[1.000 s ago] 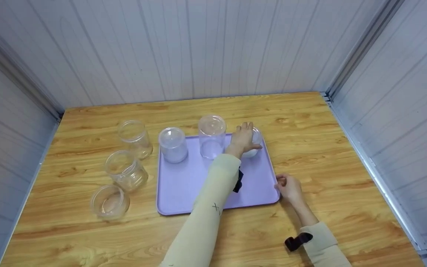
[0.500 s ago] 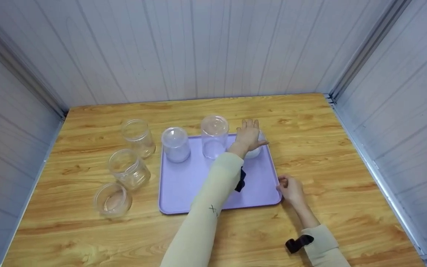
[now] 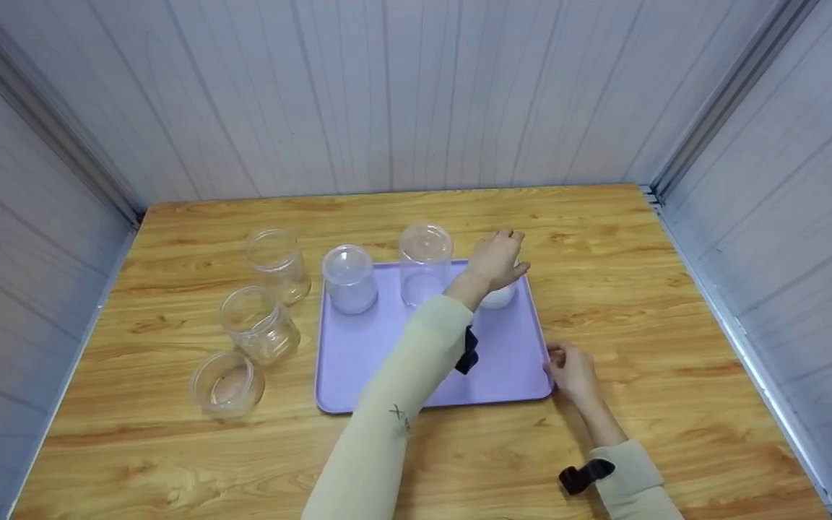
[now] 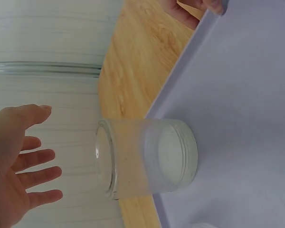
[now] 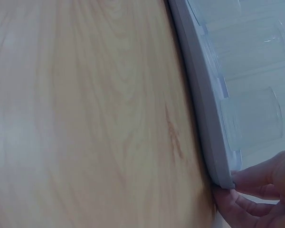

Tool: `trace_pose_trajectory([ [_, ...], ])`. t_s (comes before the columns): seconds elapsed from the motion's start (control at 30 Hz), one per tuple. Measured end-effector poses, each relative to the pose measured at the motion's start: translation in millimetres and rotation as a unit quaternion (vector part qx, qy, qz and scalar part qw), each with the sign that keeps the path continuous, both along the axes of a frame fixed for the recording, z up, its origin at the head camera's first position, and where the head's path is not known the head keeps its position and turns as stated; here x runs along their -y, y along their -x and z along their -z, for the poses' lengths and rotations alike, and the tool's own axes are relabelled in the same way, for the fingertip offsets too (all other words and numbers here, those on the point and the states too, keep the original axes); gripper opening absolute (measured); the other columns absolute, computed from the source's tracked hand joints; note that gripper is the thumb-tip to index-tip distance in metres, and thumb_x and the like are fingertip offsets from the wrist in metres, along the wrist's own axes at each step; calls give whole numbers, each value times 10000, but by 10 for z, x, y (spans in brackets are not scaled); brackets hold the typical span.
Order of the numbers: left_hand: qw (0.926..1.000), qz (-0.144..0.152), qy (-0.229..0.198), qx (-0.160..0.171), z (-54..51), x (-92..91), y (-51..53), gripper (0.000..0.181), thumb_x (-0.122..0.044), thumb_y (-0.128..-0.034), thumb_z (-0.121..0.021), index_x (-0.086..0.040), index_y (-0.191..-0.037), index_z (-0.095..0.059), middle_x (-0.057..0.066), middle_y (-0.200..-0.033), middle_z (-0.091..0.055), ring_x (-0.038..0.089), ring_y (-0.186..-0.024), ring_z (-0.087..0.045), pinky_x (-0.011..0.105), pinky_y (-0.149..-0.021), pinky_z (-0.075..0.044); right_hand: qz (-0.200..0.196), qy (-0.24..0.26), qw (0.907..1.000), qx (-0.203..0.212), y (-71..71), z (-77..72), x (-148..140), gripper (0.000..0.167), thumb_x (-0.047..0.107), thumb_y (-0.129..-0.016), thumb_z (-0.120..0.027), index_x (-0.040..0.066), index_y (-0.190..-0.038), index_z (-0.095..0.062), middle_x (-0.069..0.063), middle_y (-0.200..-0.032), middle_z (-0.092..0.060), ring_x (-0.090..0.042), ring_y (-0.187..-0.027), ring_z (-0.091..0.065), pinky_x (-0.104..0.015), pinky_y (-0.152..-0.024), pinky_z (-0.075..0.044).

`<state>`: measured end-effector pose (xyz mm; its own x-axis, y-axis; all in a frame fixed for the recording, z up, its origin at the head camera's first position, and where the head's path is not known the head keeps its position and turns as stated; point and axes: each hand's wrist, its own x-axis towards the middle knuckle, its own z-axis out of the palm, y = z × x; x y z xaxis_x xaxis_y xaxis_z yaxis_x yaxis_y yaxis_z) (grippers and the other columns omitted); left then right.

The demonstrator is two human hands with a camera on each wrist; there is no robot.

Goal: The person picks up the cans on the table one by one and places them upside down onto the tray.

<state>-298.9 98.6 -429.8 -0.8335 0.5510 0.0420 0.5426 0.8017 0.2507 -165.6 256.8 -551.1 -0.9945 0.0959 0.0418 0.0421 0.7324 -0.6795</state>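
My left hand (image 3: 497, 260) is over the right-hand clear plastic jar (image 4: 133, 156) on the purple tray (image 3: 358, 368). In the left wrist view a gap separates its loose, spread fingers from the jar. That jar stands upside down, its whitish lid end on the tray. My right hand (image 3: 573, 372) pinches the tray's right rim near the front corner, thumb on one side and fingers on the other. Along the tray's back edge stand two more jars, a tall clear one (image 3: 425, 263) in the middle and a shorter one (image 3: 349, 282) at the left.
Left of the tray, on the wooden table (image 3: 647, 303), are three clear open containers: a jar (image 3: 279, 267) at the back, another jar (image 3: 260, 328) in the middle and a low tub (image 3: 227, 386) in front. Panel walls (image 3: 416, 94) close the back and sides.
My left hand, earlier spread flat over the right-hand jar, has come away from it, and its fingers have relaxed. My right hand keeps its grip on the tray rim.
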Motion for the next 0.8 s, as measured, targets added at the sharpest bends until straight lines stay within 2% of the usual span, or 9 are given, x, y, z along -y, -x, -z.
trace_pose_trajectory([
  [0.23,9995,141,-180,-232,-142,100,-40,421,-309,-870,-541,-58,-1208,-525,71,-1167,-551,187,-1028,-539,286,-813,-462,19,5,10000,16,4,1,-7,231,-97,-698,-620,-98,-928,-595,-160,-717,-617,-253,-649,-557,-369,-602,-468],
  [0.57,9993,271,-204,-133,-424,271,-90,283,-272,-879,-532,-67,-1061,-600,36,-1020,-604,148,-879,-574,269,-698,-478,100,21,9998,194,15,0,-14,240,-81,-715,-608,-80,-955,-603,-156,-736,-622,-248,-670,-563,-352,-599,-463],
  [0.8,9989,276,-272,-244,-532,472,-94,263,-253,-873,-540,-54,-1030,-609,42,-984,-597,133,-792,-556,256,-630,-473,122,-42,9995,302,12,-7,-14,267,-55,-712,-632,-89,-973,-591,-99,-688,-608,-221,-650,-552,-326,-593,-445],
])
